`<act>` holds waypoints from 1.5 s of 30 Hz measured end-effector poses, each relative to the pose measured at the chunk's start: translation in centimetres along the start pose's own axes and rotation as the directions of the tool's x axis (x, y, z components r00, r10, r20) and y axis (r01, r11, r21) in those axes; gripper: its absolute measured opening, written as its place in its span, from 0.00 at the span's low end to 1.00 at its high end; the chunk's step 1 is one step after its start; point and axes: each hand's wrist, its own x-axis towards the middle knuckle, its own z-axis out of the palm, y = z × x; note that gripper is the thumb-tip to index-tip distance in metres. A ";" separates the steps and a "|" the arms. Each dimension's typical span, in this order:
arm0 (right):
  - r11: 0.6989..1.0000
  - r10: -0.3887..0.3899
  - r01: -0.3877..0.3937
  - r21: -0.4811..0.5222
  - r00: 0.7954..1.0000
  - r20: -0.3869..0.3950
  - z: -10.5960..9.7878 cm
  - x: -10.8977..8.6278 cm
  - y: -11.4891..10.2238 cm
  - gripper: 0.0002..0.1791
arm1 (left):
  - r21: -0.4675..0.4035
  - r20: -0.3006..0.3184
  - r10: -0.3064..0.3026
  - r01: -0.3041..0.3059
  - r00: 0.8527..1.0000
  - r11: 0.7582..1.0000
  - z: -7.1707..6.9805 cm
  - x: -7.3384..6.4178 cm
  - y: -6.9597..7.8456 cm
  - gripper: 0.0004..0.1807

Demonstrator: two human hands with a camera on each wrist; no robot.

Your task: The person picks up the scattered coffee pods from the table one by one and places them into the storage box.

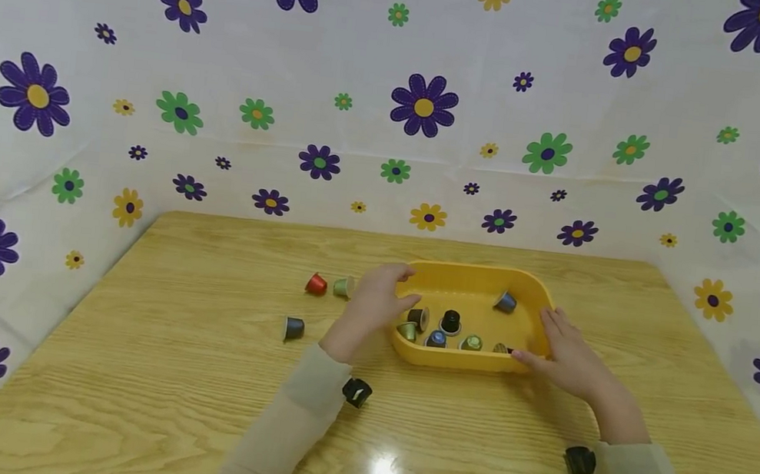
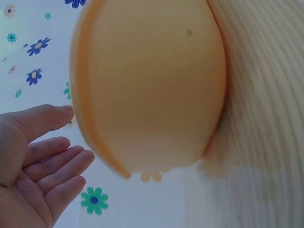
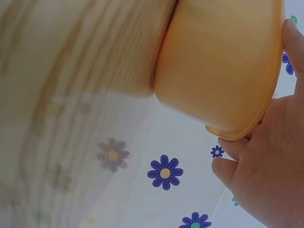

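Note:
A yellow tray (image 1: 471,361) sits on the table with several coffee capsules inside, among them a black capsule (image 1: 451,322) and a blue capsule (image 1: 505,303). At its right end my right hand (image 1: 572,358) holds the rim, thumb along the front edge and fingers at the right side. My left hand (image 1: 376,298) is by the left rim, fingers relaxed and apart. In the left wrist view its thumb (image 2: 52,116) lies close to the tray's edge; I cannot tell if it touches. Left of that hand lie a red capsule (image 1: 316,284), a pale green capsule (image 1: 343,287) and a dark grey capsule (image 1: 294,328).
The wooden table (image 1: 163,384) extends around the tray on every side. A white cloth (image 1: 365,50) with printed flowers stands behind it and along both sides. Black wrist devices (image 1: 580,461) sit at both cuffs.

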 end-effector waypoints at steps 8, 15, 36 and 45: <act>1.000 0.002 -0.002 0.013 1.000 0.001 0.0 -0.1 0.2 0.48 | 0.029 -0.056 -0.097 0.099 0.994 0.995 -1.4 -0.5 -2.6 0.22; 1.000 -0.002 0.002 0.013 1.000 -0.003 0.0 -0.1 0.3 0.48 | 0.065 -0.051 -0.119 0.123 0.992 0.990 -2.5 -0.8 -4.0 0.22; 1.000 0.013 -0.013 0.022 1.000 0.015 -0.3 0.0 0.2 0.49 | 0.208 0.150 -0.219 0.186 0.964 0.960 -2.4 0.9 -6.5 0.21; 0.999 -0.003 0.003 0.033 1.000 0.001 -0.1 0.0 -0.1 0.48 | 0.205 0.219 -0.270 0.226 0.938 0.952 -1.9 0.7 -7.5 0.23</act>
